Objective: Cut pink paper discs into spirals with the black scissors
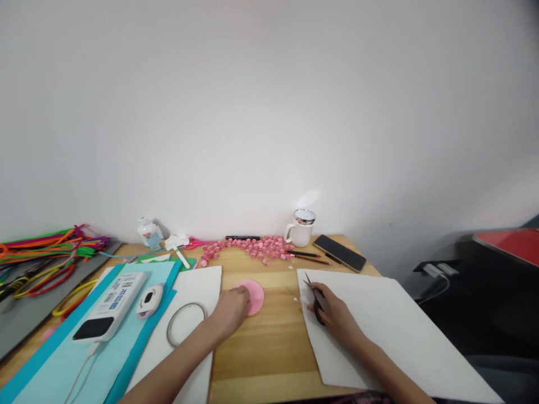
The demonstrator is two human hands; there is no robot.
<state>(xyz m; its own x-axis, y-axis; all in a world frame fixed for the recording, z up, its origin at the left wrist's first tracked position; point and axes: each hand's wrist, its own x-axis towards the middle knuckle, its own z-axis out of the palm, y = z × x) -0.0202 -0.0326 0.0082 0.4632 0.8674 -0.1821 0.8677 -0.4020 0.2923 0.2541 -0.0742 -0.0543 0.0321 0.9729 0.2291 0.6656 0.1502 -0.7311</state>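
Note:
My left hand (229,311) rests fingers-down on the near edge of a round pink felt disc (255,295) lying on the wooden desk (261,353). Its fingers look curled onto the disc. My right hand (332,314) lies on a large white sheet (391,331) and is closed round the handles of small black scissors (314,292), whose blades point up and to the left.
A metal ring (185,324) lies on a white sheet left of my left hand. Further left are a power bank (110,306), a small white device (149,299) on blue paper, and coloured pipe cleaners (46,252). Pink beads (252,247), a mug (301,227), pencils and a phone (339,252) line the back.

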